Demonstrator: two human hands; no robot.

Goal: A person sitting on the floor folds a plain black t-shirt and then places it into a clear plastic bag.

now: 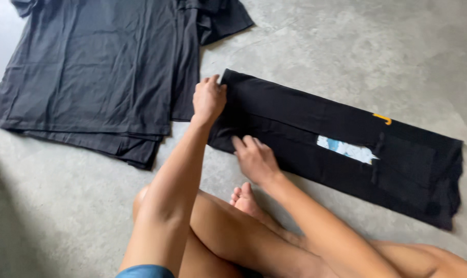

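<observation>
A black T-shirt (315, 123), folded lengthwise into a long strip, lies on the concrete floor (346, 46) running from centre to right. A white and blue print patch and a small orange mark show on it. My left hand (208, 98) grips the strip's far left corner, fingers curled over the edge. My right hand (254, 157) rests on the strip's near left edge, fingers pressing the cloth. My bare legs and foot (243, 198) are crossed just below the strip.
A stack of dark grey T-shirts (94, 72) lies spread flat at the upper left, its edge close to my left hand. Bare grey concrete surrounds both.
</observation>
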